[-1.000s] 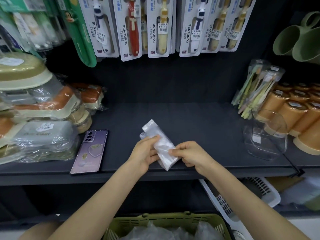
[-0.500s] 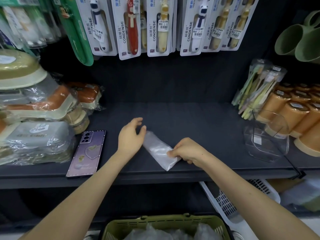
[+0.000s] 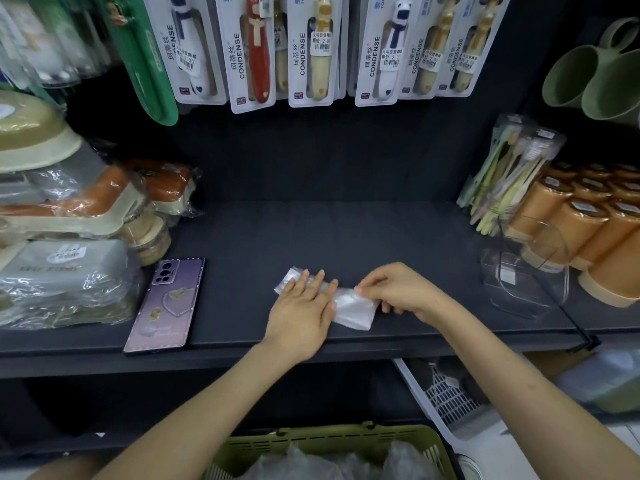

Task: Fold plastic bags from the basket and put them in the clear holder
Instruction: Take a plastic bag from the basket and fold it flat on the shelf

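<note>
A folded clear plastic bag (image 3: 353,306) lies as a narrow strip on the dark shelf (image 3: 346,230) near its front edge. My left hand (image 3: 301,306) lies flat on the strip's left half, fingers spread, with the bag's end showing past the fingertips. My right hand (image 3: 398,289) pinches the strip's right end between thumb and fingers. The clear holder (image 3: 523,271) stands empty on the shelf at the right. The green basket (image 3: 332,445) with several crumpled plastic bags sits below, at the bottom of the view.
A purple phone (image 3: 166,303) lies on the shelf left of my hands. Wrapped boxes (image 3: 62,271) are stacked at the far left. Orange cups (image 3: 588,223) and packed toothbrushes (image 3: 502,174) stand right. Carded toothbrushes (image 3: 311,46) hang above. A white basket (image 3: 446,400) sits below the shelf.
The bag was held up between both hands, then laid on the shelf. My left hand now presses flat on it, and my right hand has shifted to grip its right end.
</note>
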`<control>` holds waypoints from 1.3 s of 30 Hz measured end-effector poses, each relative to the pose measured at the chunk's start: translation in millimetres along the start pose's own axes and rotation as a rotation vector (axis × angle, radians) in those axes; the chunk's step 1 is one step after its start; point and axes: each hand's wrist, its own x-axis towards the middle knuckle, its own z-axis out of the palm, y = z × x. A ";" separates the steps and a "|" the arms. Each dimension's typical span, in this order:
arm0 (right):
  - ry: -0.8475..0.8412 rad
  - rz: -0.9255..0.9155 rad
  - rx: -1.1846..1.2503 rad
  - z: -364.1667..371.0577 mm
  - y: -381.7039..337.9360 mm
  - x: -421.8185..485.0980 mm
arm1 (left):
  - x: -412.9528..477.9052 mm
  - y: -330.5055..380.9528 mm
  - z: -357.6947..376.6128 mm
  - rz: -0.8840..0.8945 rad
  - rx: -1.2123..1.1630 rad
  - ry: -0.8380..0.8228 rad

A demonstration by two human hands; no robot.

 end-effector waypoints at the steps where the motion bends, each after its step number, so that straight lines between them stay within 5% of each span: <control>1: 0.157 -0.061 -0.026 2.2 4.6 -2.0 | -0.1 7.6 2.8 -0.051 0.011 0.009; 3: 0.498 -0.224 -0.247 15.1 17.9 -5.9 | -1.5 22.2 5.6 -0.124 0.020 0.034; 5: 0.606 -0.424 -0.451 35.5 28.7 -10.2 | -0.1 30.6 8.5 -0.189 -0.002 0.029; 7: 0.511 -0.497 -0.605 52.6 40.4 -9.1 | 1.0 34.5 7.6 -0.233 -0.018 -0.004; 10: 0.256 -0.371 -0.686 56.8 51.3 -10.1 | 0.4 29.3 5.2 -0.210 -0.004 -0.005; 19: 0.189 -0.291 -0.744 43.4 64.0 -19.5 | -4.9 -33.7 -5.8 -0.049 0.041 -0.068; 24: 0.244 -0.163 -0.643 26.8 75.2 -33.6 | -5.5 -30.0 -4.4 -0.049 0.043 -0.066; 27: 0.736 -0.144 -0.462 44.2 64.3 -33.2 | -5.0 -32.8 -2.6 -0.037 0.042 -0.052; 29: 0.917 -0.127 -0.477 56.1 57.2 -30.6 | -5.2 -34.8 -1.7 -0.026 0.036 -0.052; 35: 0.695 0.127 -0.349 57.9 37.5 -16.1 | -6.4 -35.2 -6.7 -0.068 -0.070 -0.072; 39: 0.618 -0.022 -0.048 44.9 38.3 -18.0 | -10.7 -31.9 -30.7 -0.257 -0.771 0.087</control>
